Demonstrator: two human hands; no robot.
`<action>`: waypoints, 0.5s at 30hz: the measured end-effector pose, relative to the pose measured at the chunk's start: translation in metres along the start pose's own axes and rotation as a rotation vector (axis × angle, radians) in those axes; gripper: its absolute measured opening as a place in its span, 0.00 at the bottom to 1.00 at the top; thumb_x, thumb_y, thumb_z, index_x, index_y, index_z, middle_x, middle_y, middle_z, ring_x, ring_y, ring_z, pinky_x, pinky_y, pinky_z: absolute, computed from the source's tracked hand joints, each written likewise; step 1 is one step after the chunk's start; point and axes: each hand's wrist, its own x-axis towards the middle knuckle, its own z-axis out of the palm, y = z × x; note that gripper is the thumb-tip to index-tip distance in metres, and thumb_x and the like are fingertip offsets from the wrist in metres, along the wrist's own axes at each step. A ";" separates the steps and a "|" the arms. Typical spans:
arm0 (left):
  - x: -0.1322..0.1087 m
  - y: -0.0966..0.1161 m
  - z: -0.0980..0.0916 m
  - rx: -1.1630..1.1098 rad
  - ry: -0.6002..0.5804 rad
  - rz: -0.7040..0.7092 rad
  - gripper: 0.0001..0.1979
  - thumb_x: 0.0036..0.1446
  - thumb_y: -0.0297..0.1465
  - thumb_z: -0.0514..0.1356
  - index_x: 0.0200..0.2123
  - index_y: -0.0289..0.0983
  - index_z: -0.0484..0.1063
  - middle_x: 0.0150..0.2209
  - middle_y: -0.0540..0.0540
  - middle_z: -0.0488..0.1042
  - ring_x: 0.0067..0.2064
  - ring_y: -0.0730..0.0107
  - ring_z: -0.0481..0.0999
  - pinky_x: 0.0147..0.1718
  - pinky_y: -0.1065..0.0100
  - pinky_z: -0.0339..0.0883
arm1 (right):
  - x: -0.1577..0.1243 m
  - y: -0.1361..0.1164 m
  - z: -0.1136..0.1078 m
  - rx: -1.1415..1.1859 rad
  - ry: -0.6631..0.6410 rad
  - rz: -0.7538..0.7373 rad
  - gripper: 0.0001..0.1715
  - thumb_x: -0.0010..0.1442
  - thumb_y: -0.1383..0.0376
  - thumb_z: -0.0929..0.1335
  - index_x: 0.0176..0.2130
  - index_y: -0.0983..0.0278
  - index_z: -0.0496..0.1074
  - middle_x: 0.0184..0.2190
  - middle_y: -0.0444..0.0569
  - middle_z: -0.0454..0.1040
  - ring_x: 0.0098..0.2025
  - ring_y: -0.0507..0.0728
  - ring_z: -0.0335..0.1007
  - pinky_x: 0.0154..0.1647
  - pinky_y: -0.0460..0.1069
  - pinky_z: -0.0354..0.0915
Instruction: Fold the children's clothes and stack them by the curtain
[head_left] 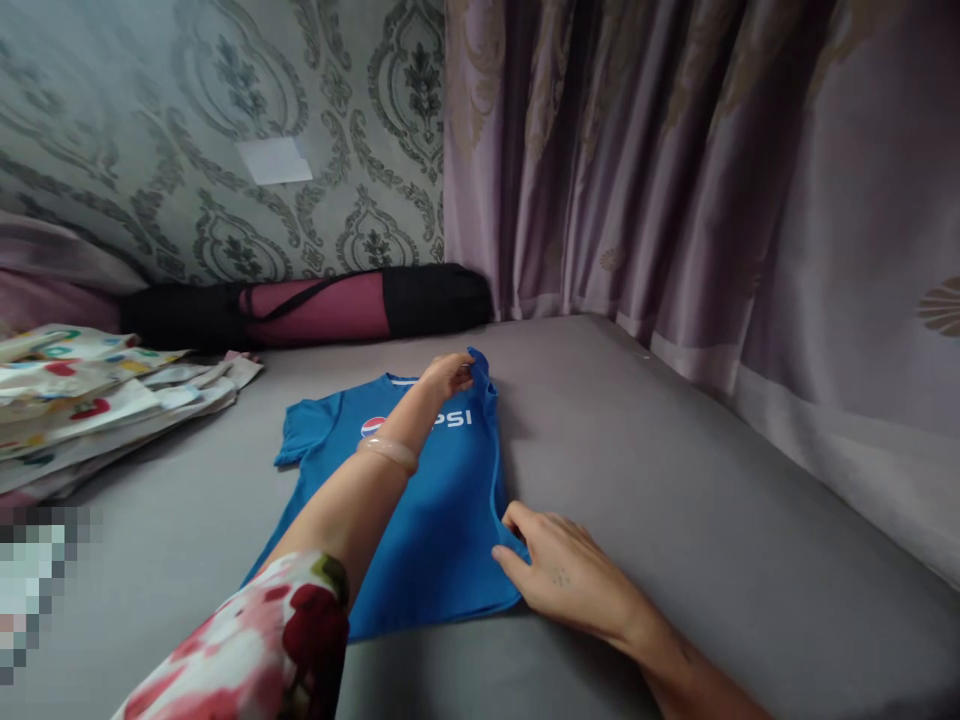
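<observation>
A blue T-shirt (442,520) with a white and red logo on the chest lies flat on a grey bed sheet (675,480). Its right side is folded inward. My left hand (448,376) reaches across it and pinches the folded cloth at the right shoulder near the collar. A pale bangle sits on that wrist, and a floral sleeve covers the upper arm. My right hand (562,575) rests on the shirt's lower right edge, fingers curled on the fabric fold.
A stack of patterned cloths (97,400) lies at the left. A black and maroon rolled bag (315,305) lies along the patterned wall. Mauve curtains (712,200) hang along the right side of the bed.
</observation>
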 end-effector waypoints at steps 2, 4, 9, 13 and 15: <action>-0.003 0.000 -0.014 -0.001 0.009 -0.026 0.05 0.51 0.24 0.62 0.34 0.33 0.70 0.22 0.49 0.69 0.24 0.73 0.72 0.29 0.71 0.71 | 0.000 -0.002 0.002 0.029 0.007 -0.007 0.05 0.62 0.60 0.62 0.37 0.59 0.63 0.28 0.42 0.70 0.32 0.54 0.66 0.32 0.47 0.49; -0.005 -0.002 -0.025 0.019 0.013 -0.046 0.04 0.54 0.26 0.61 0.35 0.34 0.70 0.22 0.49 0.69 0.23 0.73 0.71 0.28 0.71 0.71 | 0.000 -0.004 0.004 0.046 0.007 -0.018 0.05 0.62 0.61 0.62 0.38 0.59 0.63 0.29 0.42 0.70 0.32 0.53 0.65 0.32 0.47 0.50; -0.008 -0.011 -0.044 0.081 0.015 -0.082 0.07 0.59 0.33 0.59 0.34 0.34 0.69 0.21 0.50 0.67 0.20 0.73 0.69 0.22 0.73 0.68 | -0.001 -0.006 0.012 0.076 -0.029 -0.099 0.06 0.60 0.63 0.63 0.40 0.58 0.64 0.33 0.43 0.71 0.34 0.53 0.66 0.34 0.47 0.52; -0.010 -0.020 -0.051 0.175 0.035 -0.032 0.13 0.60 0.39 0.58 0.40 0.33 0.70 0.23 0.49 0.68 0.22 0.72 0.70 0.24 0.71 0.69 | -0.002 -0.003 0.016 0.078 -0.076 -0.195 0.14 0.55 0.68 0.63 0.43 0.57 0.66 0.38 0.43 0.71 0.38 0.53 0.67 0.38 0.47 0.54; -0.011 -0.026 -0.052 0.251 0.069 0.046 0.17 0.57 0.36 0.61 0.48 0.34 0.68 0.24 0.51 0.68 0.22 0.73 0.69 0.25 0.72 0.67 | -0.003 -0.001 0.015 0.067 -0.094 -0.233 0.18 0.54 0.71 0.63 0.44 0.57 0.67 0.40 0.43 0.71 0.40 0.52 0.67 0.40 0.47 0.54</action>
